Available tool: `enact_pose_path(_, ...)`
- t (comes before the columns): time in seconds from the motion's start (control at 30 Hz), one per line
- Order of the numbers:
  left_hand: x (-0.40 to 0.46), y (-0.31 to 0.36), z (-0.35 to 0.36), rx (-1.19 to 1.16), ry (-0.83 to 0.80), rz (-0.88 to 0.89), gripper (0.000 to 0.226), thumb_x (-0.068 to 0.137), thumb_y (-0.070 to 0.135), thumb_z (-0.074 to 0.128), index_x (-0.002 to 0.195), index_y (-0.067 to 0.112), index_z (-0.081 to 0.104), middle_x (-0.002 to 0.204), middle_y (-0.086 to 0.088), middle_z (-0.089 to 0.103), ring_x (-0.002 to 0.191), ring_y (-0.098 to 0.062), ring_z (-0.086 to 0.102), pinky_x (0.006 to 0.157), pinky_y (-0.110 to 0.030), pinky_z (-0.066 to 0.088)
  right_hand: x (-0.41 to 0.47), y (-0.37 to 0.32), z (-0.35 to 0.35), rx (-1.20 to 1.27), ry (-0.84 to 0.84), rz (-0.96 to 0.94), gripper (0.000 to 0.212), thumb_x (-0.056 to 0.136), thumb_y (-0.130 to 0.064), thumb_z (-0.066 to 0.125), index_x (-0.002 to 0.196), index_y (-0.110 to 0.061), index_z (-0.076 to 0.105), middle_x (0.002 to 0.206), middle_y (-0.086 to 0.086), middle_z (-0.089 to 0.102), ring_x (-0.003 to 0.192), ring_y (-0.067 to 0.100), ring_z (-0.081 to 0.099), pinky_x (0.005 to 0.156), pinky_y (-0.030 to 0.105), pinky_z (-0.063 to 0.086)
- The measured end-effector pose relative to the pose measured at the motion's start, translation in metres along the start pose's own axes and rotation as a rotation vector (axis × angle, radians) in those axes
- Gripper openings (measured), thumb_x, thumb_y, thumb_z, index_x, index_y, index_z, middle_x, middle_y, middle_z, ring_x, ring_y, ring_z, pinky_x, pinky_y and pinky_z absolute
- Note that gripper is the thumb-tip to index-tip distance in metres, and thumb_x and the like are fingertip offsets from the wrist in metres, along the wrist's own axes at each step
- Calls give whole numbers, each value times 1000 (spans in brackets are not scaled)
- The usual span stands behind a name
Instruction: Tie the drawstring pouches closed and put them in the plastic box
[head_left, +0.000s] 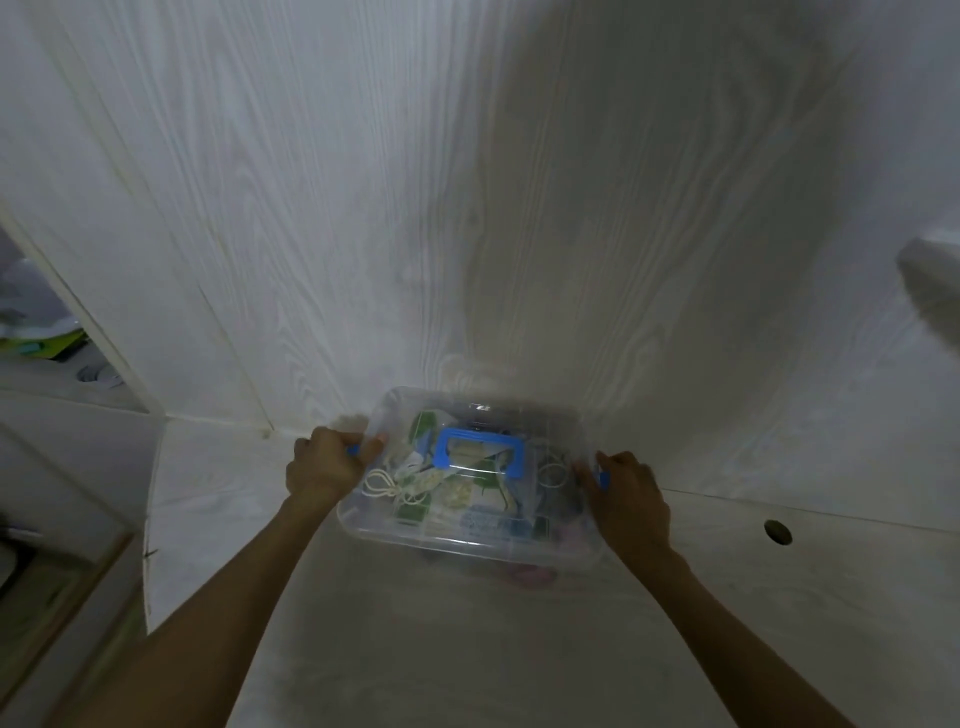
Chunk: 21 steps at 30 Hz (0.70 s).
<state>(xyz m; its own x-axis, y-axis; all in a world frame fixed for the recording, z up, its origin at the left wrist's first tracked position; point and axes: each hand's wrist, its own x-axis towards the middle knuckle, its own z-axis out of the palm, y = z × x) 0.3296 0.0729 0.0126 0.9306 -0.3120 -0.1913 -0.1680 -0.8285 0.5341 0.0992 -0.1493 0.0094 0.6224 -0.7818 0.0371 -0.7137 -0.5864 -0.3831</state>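
A clear plastic box (467, 540) with its clear lid on and a blue carry handle (480, 453) stands on the white table, near the wall. Through the lid I see several drawstring pouches (457, 493), green and pale patterned, with white cords. My left hand (330, 460) grips the blue latch on the box's left side, fingers curled over it. My right hand (626, 501) grips the blue latch on the right side.
The white wood-grain table (467, 649) meets a white wood-grain wall (415, 208) just behind the box. A round hole (777, 532) is in the table at the right. The table's left edge drops off beside a shelf with clutter (41, 338).
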Motion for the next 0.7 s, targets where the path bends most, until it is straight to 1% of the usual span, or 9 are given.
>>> enact_pose_path(0.07,1,3,0,-13,5,-74,74,80,58,61,139,18,42,143,-14,37,131,-35,33,104,-45,34,8,4,5,110,-60,56,46,92,-44,52,128,-17,55,126,12,50,115,31,47,89,36,44)
enact_pose_path(0.13,3,7,1,-166,-126,-250,87,81,55,62,143,4,29,145,-21,34,128,-37,38,102,-44,36,16,3,0,459,-221,318,71,84,-47,62,142,-15,37,141,15,41,125,33,45,102,40,41)
enact_pose_path(0.17,2,8,1,-260,-213,-336,87,82,56,60,140,-3,33,138,-23,43,117,-36,48,93,-41,42,16,3,-3,630,-326,488,84,79,-50,66,145,-12,30,144,15,39,125,33,46,99,42,44)
enact_pose_path(0.23,-1,9,-1,-370,-318,-404,85,81,59,58,131,-7,42,119,-20,55,95,-30,55,77,-34,47,13,6,-13,787,-548,692,94,70,-57,71,142,-10,34,139,13,45,117,32,52,85,40,50)
enact_pose_path(0.33,8,8,-2,-451,-274,-383,75,77,51,69,119,-9,51,105,-17,57,88,-27,55,74,-33,48,12,7,-17,921,-609,693,73,74,-51,71,128,-7,48,125,13,54,108,31,57,80,39,52)
enact_pose_path(0.43,11,10,-5,-328,-160,-270,46,76,43,75,77,-1,60,85,-16,59,77,-28,57,72,-37,53,14,-6,-11,683,-404,566,54,82,-50,64,101,0,54,106,16,57,90,28,58,66,33,52)
enact_pose_path(0.5,3,11,-3,-164,-70,-173,45,79,46,70,59,8,55,65,-11,57,63,-25,57,58,-30,48,10,-16,-6,317,-272,405,49,89,-52,51,84,-4,57,93,15,61,82,27,59,72,34,50)
enact_pose_path(0.57,-6,11,2,-59,27,-100,46,84,45,65,57,9,54,55,-6,49,56,-23,51,50,-25,33,-1,-23,-1,106,-183,304,52,96,-48,38,93,-2,61,97,16,64,89,29,62,71,30,45)
enact_pose_path(0.7,-14,16,6,-8,130,-94,43,86,43,63,78,2,69,68,-12,58,63,-27,54,57,-27,33,-11,-27,0,-99,-69,194,48,101,-40,30,98,-3,61,100,13,66,92,28,63,67,28,39)
